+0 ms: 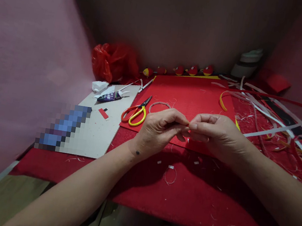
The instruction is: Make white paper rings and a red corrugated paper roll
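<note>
Two bare hands meet above the near part of a red ridged sheet lying in the middle of a table covered in red cloth. The left hand and right hand are pinched, thumb against forefinger, their tips touching or nearly so; any small thing gripped there is hidden, so I cannot tell what it is.

Just beyond the left wrist, scissors with one red and one yellow handle rest on the sheet's left part, beside a thin ring. Between the hands and the table's near edge lies a loop of thread with a white tag.

Toward the table's left edge, a pale board carries a dark glue tube, a red scrap and a blue object blurred out. A red plastic bag sits at the far left corner. Five small bird-like figures line the far edge. Tangled strips spread across the right side.
</note>
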`<state>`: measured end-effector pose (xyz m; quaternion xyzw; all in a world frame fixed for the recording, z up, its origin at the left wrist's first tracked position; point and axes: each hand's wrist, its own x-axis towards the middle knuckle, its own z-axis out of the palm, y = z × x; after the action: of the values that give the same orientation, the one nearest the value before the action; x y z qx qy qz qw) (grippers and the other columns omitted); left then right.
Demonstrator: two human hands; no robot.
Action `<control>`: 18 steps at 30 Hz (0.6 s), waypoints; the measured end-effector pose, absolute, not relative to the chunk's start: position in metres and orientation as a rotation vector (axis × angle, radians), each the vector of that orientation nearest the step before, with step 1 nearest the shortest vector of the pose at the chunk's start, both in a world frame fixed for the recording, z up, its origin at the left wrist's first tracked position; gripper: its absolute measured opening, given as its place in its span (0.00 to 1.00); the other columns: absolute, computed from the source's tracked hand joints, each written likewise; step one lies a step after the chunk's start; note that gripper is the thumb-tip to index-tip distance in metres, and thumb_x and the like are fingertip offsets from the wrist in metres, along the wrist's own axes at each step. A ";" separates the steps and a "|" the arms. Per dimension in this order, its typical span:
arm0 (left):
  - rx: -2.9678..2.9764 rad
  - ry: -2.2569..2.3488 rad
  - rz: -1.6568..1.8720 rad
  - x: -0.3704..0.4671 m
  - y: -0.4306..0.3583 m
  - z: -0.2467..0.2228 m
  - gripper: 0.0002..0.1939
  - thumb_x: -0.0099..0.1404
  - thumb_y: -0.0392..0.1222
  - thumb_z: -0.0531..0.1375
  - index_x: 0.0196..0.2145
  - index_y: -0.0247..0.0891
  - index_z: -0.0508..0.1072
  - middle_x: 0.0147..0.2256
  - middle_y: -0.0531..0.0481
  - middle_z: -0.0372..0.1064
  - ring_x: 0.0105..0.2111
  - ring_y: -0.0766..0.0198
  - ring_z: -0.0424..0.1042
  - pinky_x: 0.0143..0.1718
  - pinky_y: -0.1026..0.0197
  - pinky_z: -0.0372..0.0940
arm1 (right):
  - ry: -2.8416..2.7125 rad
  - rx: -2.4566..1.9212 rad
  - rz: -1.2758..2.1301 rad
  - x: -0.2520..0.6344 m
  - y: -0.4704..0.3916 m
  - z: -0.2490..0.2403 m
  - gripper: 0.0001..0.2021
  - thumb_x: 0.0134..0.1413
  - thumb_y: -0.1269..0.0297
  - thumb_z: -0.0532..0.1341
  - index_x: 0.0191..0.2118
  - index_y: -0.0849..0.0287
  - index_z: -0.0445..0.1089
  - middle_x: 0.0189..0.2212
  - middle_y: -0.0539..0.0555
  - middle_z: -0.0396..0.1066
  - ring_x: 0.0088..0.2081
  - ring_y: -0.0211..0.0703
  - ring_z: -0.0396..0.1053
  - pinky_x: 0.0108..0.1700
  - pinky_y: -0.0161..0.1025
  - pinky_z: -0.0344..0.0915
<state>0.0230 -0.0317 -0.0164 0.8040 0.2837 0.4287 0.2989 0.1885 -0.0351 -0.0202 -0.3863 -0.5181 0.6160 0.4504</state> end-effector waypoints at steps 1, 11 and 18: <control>2.212 0.772 1.136 0.022 -0.031 -0.017 0.03 0.62 0.35 0.54 0.31 0.33 0.66 0.28 0.50 0.68 0.25 0.72 0.71 0.27 0.68 0.68 | -1.315 -0.988 1.488 0.189 -0.035 -0.020 0.06 0.40 0.66 0.62 0.19 0.60 0.67 0.13 0.45 0.55 0.18 0.31 0.49 0.23 0.35 0.47; 2.886 0.902 0.948 0.020 -0.028 -0.017 0.05 0.63 0.30 0.51 0.31 0.33 0.64 0.27 0.51 0.66 0.27 0.72 0.66 0.29 0.68 0.63 | -1.415 -1.146 1.333 0.190 -0.037 -0.023 0.06 0.41 0.67 0.61 0.19 0.59 0.66 0.15 0.46 0.57 0.19 0.32 0.50 0.23 0.35 0.46; 2.819 0.861 1.005 0.020 -0.028 -0.018 0.05 0.63 0.30 0.51 0.31 0.32 0.65 0.26 0.52 0.66 0.26 0.73 0.67 0.28 0.68 0.64 | -1.356 -1.080 1.397 0.188 -0.036 -0.026 0.06 0.40 0.72 0.60 0.17 0.60 0.65 0.14 0.46 0.55 0.19 0.32 0.48 0.23 0.36 0.43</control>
<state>0.0199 -0.0280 -0.0185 0.9052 0.2764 0.3225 0.0136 0.1881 -0.0364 -0.0264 -0.4352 -0.5464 0.5630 0.4417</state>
